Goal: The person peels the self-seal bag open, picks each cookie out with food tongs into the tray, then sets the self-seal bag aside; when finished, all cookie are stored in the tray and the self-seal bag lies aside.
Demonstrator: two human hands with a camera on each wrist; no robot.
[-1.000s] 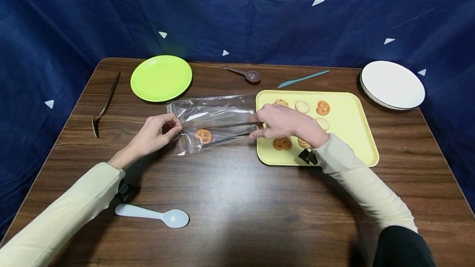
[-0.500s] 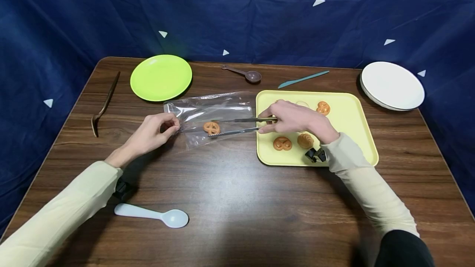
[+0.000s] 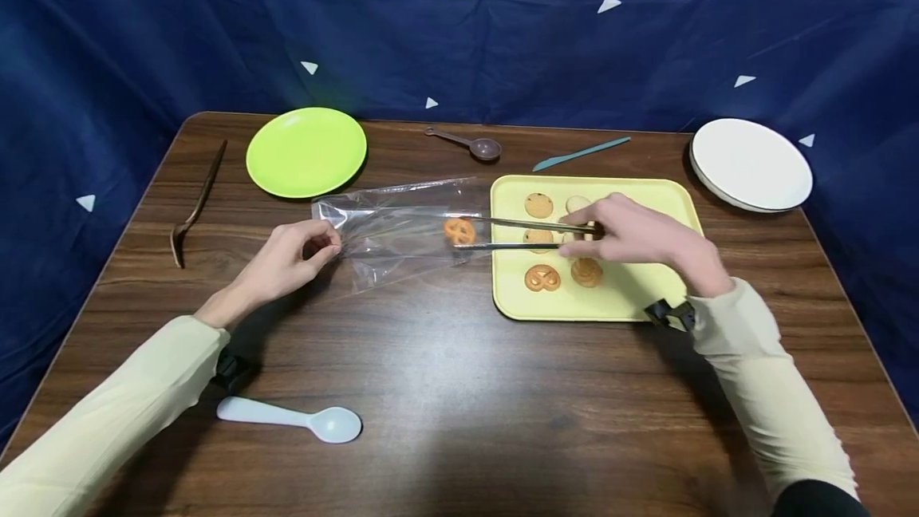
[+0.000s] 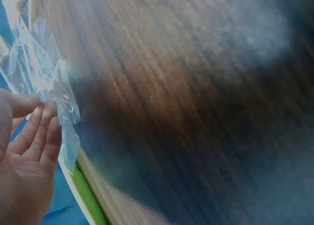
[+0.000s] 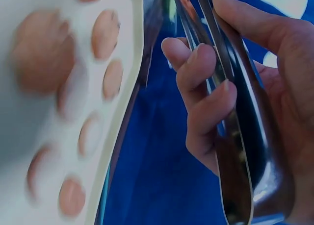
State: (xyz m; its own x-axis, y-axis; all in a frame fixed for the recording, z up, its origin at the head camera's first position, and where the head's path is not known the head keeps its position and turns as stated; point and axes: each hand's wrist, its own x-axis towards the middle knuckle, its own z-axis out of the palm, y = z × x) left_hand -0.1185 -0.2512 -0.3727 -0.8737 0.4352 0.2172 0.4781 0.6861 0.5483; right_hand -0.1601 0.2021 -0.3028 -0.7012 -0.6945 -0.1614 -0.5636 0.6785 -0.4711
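My right hand (image 3: pixel 625 238) grips a pair of metal tongs (image 3: pixel 531 224), fingers and thumb wrapped round the two arms in the right wrist view. Between the tong tips sits an orange-brown pretzel-shaped cookie (image 3: pixel 459 230), which overlaps the right, mouth end of a clear plastic bag (image 3: pixel 402 238). At the bag's other end, my left hand (image 3: pixel 290 258) pinches the film between thumb and fingertips; the left wrist view shows the crumpled film (image 4: pixel 41 73) at those fingers. Under the tongs and right hand lies a yellow tray (image 3: pixel 617 301) with several cookies (image 3: pixel 542 278), some partly hidden.
Behind the bag are a green plate (image 3: pixel 306 152) and a brown measuring spoon (image 3: pixel 484 149). A blue knife (image 3: pixel 581 154) lies behind the tray, white bowls (image 3: pixel 751 164) at back right. A fork (image 3: pixel 197 206) is far left, a white spoon (image 3: pixel 335 424) in front.
My right hand has drawn the tongs to the right, and the pretzel cookie has come with them from deep in the bag to its mouth. The left hand keeps its pinch, nearly still.
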